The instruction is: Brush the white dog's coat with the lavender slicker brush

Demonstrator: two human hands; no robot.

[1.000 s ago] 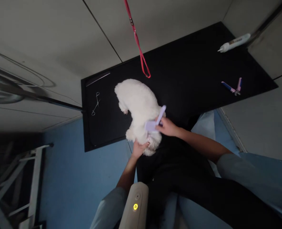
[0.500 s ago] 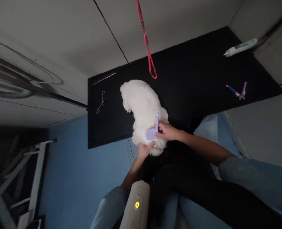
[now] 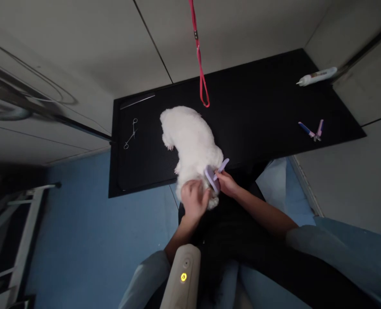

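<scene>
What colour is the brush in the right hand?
Light purple brush, held by the right hand; head view.

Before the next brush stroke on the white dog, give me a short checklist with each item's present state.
1. Right hand has a grip on the purple brush: ok.
2. Brush head against the white dog: ok, at the end nearest the person.
3. Left hand steadying the dog: ok, it rests on the fur beside the brush.
4. Dog fully on the black table: not ok, the near end reaches the table's edge.
5. Red leash fastened to the dog: cannot tell; its loop hangs just above the dog's back.
6. Scissors and purple clippers apart from the dog: ok.
</scene>
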